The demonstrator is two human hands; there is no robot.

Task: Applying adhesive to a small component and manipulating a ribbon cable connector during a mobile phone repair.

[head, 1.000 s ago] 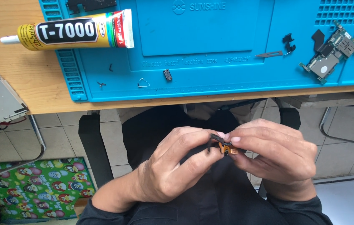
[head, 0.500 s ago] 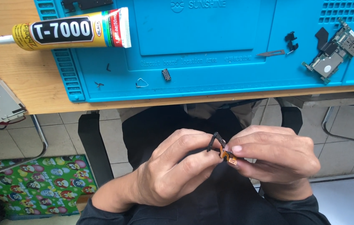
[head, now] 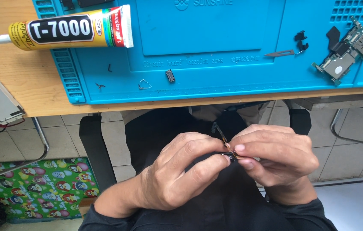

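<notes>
The scene is lit brightly and evenly by soft daylight. Only faint shadows are cast on the tabletop (head: 40,90). Mild glare is seen on the blue mat (head: 215,64); focus is kept sharp throughout.

On the wooden table (head: 27,92) lies the blue silicone work mat (head: 233,72), a yellow-and-white glue tube (head: 68,30) across its left edge and a small green circuit board (head: 345,51) at its right, while both hands (head: 233,171) meet below the table's near edge.
</notes>
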